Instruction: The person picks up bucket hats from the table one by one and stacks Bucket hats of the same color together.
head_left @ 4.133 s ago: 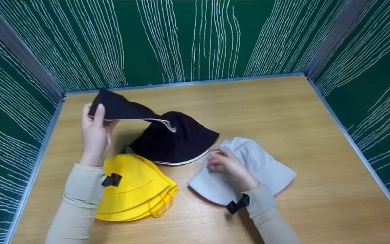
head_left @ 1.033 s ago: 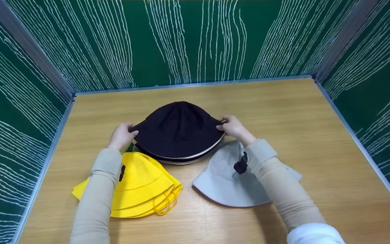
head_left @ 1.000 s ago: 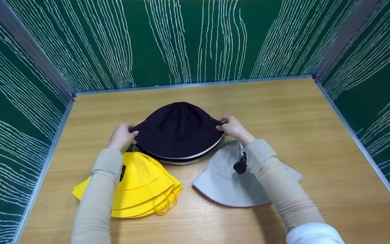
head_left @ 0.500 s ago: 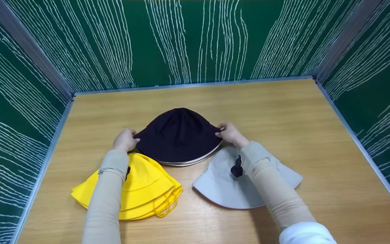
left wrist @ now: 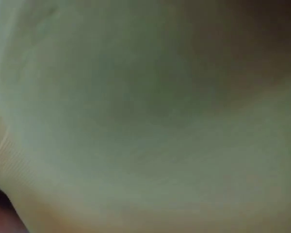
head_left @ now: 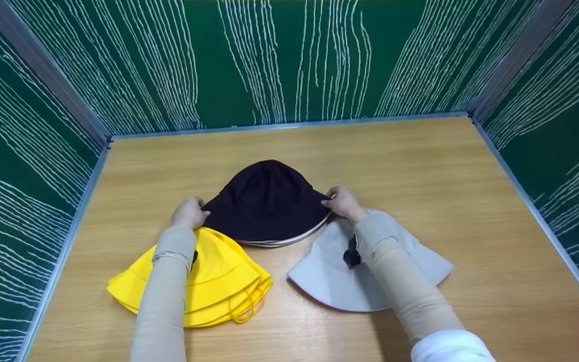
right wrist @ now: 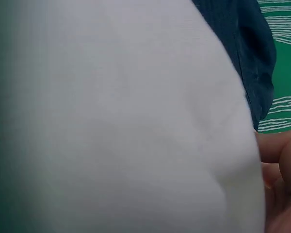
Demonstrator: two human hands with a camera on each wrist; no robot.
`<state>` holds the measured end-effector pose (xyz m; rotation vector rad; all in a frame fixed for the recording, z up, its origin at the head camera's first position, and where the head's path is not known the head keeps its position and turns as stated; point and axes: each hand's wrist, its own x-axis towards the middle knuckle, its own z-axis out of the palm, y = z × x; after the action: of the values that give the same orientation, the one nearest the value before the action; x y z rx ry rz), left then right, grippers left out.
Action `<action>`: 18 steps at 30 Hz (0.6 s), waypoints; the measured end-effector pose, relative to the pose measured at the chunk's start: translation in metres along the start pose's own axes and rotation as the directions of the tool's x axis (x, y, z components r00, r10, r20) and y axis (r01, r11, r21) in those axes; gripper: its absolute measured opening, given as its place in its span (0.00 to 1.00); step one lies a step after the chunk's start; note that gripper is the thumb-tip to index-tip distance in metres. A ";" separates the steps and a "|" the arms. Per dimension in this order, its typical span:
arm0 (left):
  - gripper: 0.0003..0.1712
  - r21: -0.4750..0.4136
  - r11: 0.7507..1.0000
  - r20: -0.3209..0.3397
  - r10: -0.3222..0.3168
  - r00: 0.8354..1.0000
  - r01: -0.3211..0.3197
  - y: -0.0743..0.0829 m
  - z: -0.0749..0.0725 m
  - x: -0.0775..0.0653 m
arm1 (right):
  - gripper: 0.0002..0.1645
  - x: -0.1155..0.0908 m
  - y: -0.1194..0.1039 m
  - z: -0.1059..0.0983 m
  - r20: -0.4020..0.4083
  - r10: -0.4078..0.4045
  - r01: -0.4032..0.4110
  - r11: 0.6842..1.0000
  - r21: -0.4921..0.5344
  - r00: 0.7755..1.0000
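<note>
A black bucket hat (head_left: 269,206) with a pale brim edge lies on another dark hat at the middle of the table, their rims almost lined up. My left hand (head_left: 189,212) pinches the left end of its brim. At the right end, my right hand (head_left: 342,202) pinches the brim between thumb and fingers. In the right wrist view, part of the dark hat (right wrist: 257,63) shows beyond pale fabric, with my fingers (right wrist: 276,145) at the right edge. Blurred pale cloth fills the left wrist view and hides the left hand's work.
Several stacked yellow hats (head_left: 219,271) with a yellow cord lie front left, partly under my left forearm. A light grey bucket hat (head_left: 324,276) lies front right, beneath my right forearm. Green walls with white lines (head_left: 239,65) enclose the wooden table (head_left: 395,166).
The upper black hat, earlier held folded at the left, has been spread and laid over the other dark hat. Over the last second both hands have drawn it slightly nearer and lower.
</note>
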<state>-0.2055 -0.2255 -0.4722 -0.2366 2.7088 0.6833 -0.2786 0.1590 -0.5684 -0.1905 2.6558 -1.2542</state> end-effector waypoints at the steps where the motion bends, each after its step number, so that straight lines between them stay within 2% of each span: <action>1: 0.19 -0.001 1.000 -0.006 0.001 1.000 -0.001 0.000 0.001 0.001 | 0.13 0.002 0.004 0.002 -0.009 0.003 -0.003 1.000 -0.018 1.000; 2: 0.19 -0.002 1.000 -0.013 0.000 1.000 0.000 -0.001 0.002 0.001 | 0.14 0.006 0.006 0.003 -0.022 0.024 -0.025 0.999 -0.043 0.999; 4: 0.18 0.002 1.000 -0.024 -0.001 1.000 0.002 -0.001 0.004 0.002 | 0.13 -0.008 -0.017 -0.002 -0.030 0.093 -0.096 0.989 -0.113 0.995; 6: 0.17 0.001 1.000 -0.022 -0.007 1.000 0.007 -0.002 0.005 0.004 | 0.14 -0.028 -0.049 -0.012 -0.013 0.168 -0.167 0.967 -0.192 0.986; 7: 0.17 0.002 1.000 -0.018 -0.011 1.000 0.011 -0.002 0.006 0.004 | 0.15 -0.028 -0.051 -0.012 -0.013 0.187 -0.185 0.955 -0.232 0.982; 10: 0.17 0.005 1.000 0.000 -0.024 1.000 0.024 -0.003 0.008 0.006 | 0.16 -0.043 -0.068 -0.018 -0.012 0.173 -0.168 0.937 -0.307 0.985; 12: 0.18 0.013 1.000 0.008 -0.027 1.000 0.027 -0.003 0.009 0.006 | 0.16 -0.047 -0.071 -0.019 -0.008 0.146 -0.140 0.931 -0.336 0.989; 18: 0.23 0.051 0.999 -0.013 0.015 1.000 -0.014 0.005 0.008 0.006 | 0.18 -0.045 -0.077 -0.022 0.002 0.131 -0.122 0.930 -0.348 0.991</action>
<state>-0.2105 -0.2176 -0.4785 -0.2096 2.7393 0.6181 -0.2375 0.1357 -0.4902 -0.0829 2.7969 -0.7314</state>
